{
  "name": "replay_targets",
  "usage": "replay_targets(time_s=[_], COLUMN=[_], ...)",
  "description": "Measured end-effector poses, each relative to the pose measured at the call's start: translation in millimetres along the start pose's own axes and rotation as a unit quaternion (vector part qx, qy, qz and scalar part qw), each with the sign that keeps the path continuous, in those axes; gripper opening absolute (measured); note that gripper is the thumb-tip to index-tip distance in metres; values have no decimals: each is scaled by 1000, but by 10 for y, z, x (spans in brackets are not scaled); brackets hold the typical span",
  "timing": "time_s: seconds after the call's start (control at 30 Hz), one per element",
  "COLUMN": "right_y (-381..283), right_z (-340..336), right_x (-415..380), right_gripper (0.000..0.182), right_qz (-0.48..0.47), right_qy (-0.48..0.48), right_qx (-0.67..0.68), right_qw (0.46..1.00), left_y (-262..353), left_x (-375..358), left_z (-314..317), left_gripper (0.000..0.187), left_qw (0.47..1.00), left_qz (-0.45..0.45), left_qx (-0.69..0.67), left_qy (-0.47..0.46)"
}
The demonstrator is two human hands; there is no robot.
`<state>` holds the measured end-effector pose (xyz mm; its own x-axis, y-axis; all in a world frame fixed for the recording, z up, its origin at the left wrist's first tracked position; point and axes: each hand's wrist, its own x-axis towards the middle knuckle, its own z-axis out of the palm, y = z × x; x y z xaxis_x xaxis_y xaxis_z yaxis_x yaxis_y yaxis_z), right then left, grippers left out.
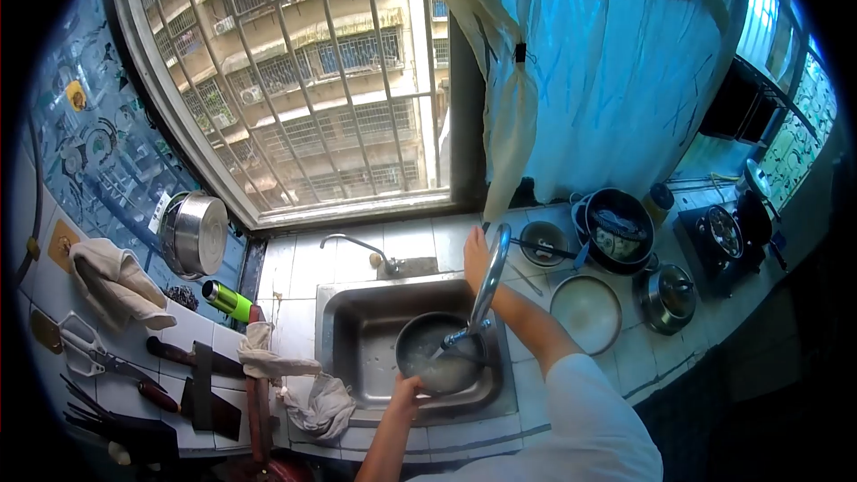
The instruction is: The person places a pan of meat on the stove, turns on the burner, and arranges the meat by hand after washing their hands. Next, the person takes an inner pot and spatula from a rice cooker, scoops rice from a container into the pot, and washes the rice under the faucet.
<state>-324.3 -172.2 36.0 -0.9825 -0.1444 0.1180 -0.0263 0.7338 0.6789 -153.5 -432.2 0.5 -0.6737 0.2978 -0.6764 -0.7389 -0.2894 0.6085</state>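
Observation:
In the steel sink [357, 330] my left hand [408, 390] grips the near left rim of a dark round pan [437, 379]. Cloudy water lies in the pan. A curved metal faucet [491, 277] arches over it, with its spout end just above the pan. My right hand [478, 254] is raised at the far right of the sink, beside the faucet's upper bend; its fingers are closed, and what they hold is hard to make out.
Right of the sink are a pale round plate [586, 314], a black pot [618, 230], a lidded pot [667, 298] and a stove [714, 236]. To the left lie a rag [320, 406], knives [210, 393] and a green bottle [228, 301]. A barred window stands behind.

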Motion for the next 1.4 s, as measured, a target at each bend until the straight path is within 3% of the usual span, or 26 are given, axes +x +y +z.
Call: replay_targets(time_s=[0.03,0.07,0.2,0.27,0.33,0.4,0.47,0.5,0.53,0.57,0.67,0.73,0.77,0.8,0.87,0.93,1.0,1.1,1.23,1.37,1.4], right_y=[-90,6,-59,22,125,127,161,-287,267,65,222,-142,-206,-207,-275,-362,-296,-275,-239,-597,-552], right_z=[147,-61,173,50,-180,-174,-277,591,-425,-9,-265,56,60,-111,-402,-677,-1008,-1302,-1493,-1318,-1324], right_x=[144,177,384,341,149,264,184,715,229,397,249,36,-195,-496,-1077,-1524,-1860,-2116,-2141,-2198,-2172], right_gripper=[42,42,41,40,38,35,33,41,29,29,35,42,47,51,60,70,68,44,20,17,16], right_qz=[70,-8,-13,-36,-24,-59,-17,-87,-140,-133,-167,39,34,-17,-62,-73,-45,-49,-111,-159,-170], right_qy=[-25,-131,-148,-164,-90,-193,-152,-198,-216,-239,-238,-11,27,-34,-171,-237,-266,-244,-196,-179,-148], right_qx=[43,-31,-83,-73,-170,-70,-10,-100,-99,-145,-108,69,210,365,521,556,575,534,440,383,372], right_qw=[996,991,985,983,981,977,988,971,961,951,951,997,977,930,834,793,772,808,869,892,901], left_y=[13,55,-44,-57,-60,-13,-199,-189,-192,-217,-118,-50,106,80,-12,-117,-229,-477,-328,-474,-419], left_x=[-20,-78,34,112,132,104,223,162,156,147,0,-118,-260,-255,-188,-159,-154,-131,-720,-813,-934], left_z=[5,49,-90,-196,-210,-230,-417,-400,-407,-440,-424,-432,-249,-288,-358,-421,-473,-601,-154,-211,-168], left_gripper=[47,47,37,54,52,47,38,35,35,34,33,36,39,39,44,45,45,44,49,51,39], left_qw=[1000,1000,999,999,999,997,998,994,993,995,993,997,1000,1000,998,995,994,996,995,997,996], left_qz=[2,1,10,-22,-16,-38,54,84,89,89,99,46,-10,-14,-22,-28,-31,-17,-26,-28,-41], left_qx=[-2,-5,-22,-24,-29,-59,20,55,57,42,47,8,-24,-25,-34,-61,-107,-88,-91,-68,-81], left_qy=[-3,3,41,-10,-1,-28,-40,-51,-50,-34,-40,-62,-8,-8,37,69,21,7,-35,17,10])
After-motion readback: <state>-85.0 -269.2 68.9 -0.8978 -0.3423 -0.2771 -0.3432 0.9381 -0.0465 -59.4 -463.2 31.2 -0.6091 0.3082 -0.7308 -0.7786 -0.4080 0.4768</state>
